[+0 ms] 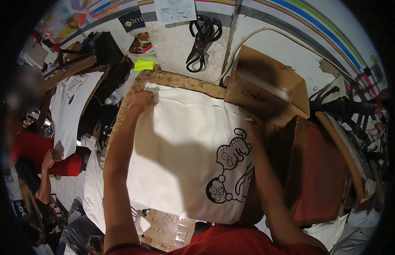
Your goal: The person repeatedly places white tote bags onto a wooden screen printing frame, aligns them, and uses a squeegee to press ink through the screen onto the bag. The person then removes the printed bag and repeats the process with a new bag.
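Observation:
A white cloth [176, 140] lies spread over a wooden board [187, 81] in front of me, with a folded band along its far edge. Black cartoon figures [231, 155] are printed down its right side. My left hand [143, 100] is closed on the cloth's far left corner. At the far right corner my right hand [257, 127] grips the cloth's edge; it is in shadow and its fingers show only in part. Shadows of my arms and head fall across the fabric.
A cardboard box [265, 85] stands beyond the board at the right, beside a red panel [321, 174]. Black scissors [201, 44] hang on the wall. To the left, a co-worker's hand [51, 158] touches another printed white cloth [70, 114]. Flat cardboard [167, 229] lies below the near edge.

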The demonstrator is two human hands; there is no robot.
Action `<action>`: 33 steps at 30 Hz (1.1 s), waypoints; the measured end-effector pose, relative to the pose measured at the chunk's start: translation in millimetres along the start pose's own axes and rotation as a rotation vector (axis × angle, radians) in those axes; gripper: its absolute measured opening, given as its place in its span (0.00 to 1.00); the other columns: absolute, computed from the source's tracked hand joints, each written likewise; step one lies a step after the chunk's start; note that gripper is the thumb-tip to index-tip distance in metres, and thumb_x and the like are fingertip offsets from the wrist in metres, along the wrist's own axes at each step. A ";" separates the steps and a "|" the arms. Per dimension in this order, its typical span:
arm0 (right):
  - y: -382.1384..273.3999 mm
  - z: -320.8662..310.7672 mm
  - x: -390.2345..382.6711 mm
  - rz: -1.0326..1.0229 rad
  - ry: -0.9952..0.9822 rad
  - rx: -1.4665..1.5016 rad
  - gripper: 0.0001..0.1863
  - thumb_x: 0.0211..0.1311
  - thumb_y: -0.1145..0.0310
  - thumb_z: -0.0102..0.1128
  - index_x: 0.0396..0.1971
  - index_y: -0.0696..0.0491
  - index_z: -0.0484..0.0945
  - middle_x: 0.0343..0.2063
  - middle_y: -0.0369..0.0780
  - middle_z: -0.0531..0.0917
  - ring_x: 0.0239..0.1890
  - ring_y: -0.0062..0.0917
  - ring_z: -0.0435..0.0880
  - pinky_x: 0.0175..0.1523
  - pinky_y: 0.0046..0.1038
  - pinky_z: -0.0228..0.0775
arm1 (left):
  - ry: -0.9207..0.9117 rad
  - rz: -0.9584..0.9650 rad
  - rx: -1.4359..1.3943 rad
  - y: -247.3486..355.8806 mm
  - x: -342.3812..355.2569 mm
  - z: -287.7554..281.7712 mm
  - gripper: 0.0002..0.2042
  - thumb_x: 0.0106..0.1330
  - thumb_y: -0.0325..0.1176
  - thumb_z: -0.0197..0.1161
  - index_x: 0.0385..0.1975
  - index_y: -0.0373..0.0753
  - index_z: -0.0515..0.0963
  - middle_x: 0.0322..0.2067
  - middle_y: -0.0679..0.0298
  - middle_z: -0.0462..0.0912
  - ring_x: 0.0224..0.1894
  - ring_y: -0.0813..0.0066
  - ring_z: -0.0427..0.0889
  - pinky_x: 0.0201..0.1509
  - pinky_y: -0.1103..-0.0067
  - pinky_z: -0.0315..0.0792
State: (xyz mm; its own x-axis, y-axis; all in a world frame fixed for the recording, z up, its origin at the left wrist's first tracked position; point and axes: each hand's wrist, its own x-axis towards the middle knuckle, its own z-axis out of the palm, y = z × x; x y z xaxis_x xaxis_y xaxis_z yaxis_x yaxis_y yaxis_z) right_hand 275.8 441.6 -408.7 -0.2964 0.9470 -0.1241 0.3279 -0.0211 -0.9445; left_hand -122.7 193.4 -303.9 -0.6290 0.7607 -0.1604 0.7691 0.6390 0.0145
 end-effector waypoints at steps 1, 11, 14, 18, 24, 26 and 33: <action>-5.8 -4.9 -3.9 0.027 0.007 0.045 0.19 0.51 0.70 0.59 0.45 0.59 0.78 0.40 0.45 0.81 0.47 0.33 0.78 0.53 0.30 0.66 | -0.046 0.028 0.064 -1.1 6.3 -2.9 0.15 0.51 0.39 0.62 0.39 0.46 0.81 0.44 0.58 0.80 0.50 0.58 0.76 0.58 0.66 0.64; -7.5 -27.2 5.7 -0.109 0.214 0.129 0.13 0.61 0.72 0.55 0.45 0.60 0.74 0.43 0.45 0.80 0.46 0.28 0.78 0.53 0.29 0.66 | -0.133 0.202 -0.610 -33.3 30.3 -37.7 0.14 0.43 0.36 0.63 0.27 0.34 0.75 0.23 0.63 0.75 0.27 0.73 0.72 0.33 0.75 0.67; 1.2 -27.2 12.7 -0.042 0.185 -0.051 0.13 0.61 0.72 0.56 0.44 0.60 0.72 0.44 0.46 0.79 0.48 0.29 0.77 0.53 0.29 0.66 | -0.237 0.248 -0.627 -38.1 39.2 -58.0 0.13 0.42 0.32 0.64 0.28 0.33 0.76 0.22 0.64 0.76 0.27 0.75 0.73 0.33 0.76 0.67; -8.6 -19.3 12.2 -0.137 0.222 -0.206 0.12 0.62 0.70 0.54 0.43 0.60 0.72 0.43 0.50 0.79 0.49 0.35 0.78 0.52 0.31 0.68 | 0.050 0.217 -0.209 -27.1 51.5 -56.5 0.08 0.48 0.32 0.65 0.29 0.40 0.80 0.27 0.60 0.82 0.32 0.65 0.80 0.37 0.71 0.72; -56.0 -14.5 -4.0 -0.019 0.154 -0.767 0.15 0.63 0.65 0.50 0.43 0.60 0.72 0.36 0.53 0.81 0.42 0.45 0.81 0.46 0.38 0.72 | 0.276 0.229 0.027 -18.4 70.0 -12.2 0.08 0.55 0.39 0.65 0.33 0.47 0.81 0.30 0.59 0.83 0.35 0.58 0.81 0.39 0.68 0.74; -66.7 -16.7 -11.3 0.000 0.157 -0.773 0.17 0.62 0.64 0.51 0.45 0.60 0.72 0.37 0.53 0.81 0.42 0.46 0.80 0.47 0.38 0.72 | 0.286 0.137 0.125 -17.3 70.6 0.2 0.14 0.54 0.39 0.66 0.40 0.49 0.78 0.32 0.58 0.83 0.37 0.57 0.81 0.40 0.66 0.73; -30.3 27.0 -39.8 -0.565 0.162 -0.745 0.25 0.65 0.56 0.46 0.56 0.56 0.65 0.60 0.48 0.64 0.62 0.45 0.61 0.63 0.46 0.54 | 0.713 0.160 -0.323 90.7 -16.9 59.1 0.27 0.56 0.43 0.65 0.54 0.36 0.69 0.53 0.57 0.73 0.59 0.58 0.67 0.65 0.58 0.51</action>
State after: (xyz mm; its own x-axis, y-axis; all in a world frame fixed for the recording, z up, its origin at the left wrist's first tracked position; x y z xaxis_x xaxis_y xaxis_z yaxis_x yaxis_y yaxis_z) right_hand 253.5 395.9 -383.3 -0.4762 0.7889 0.3883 0.6791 0.6105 -0.4074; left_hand -35.6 231.8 -358.2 -0.5187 0.6659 0.5362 0.8539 0.4346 0.2863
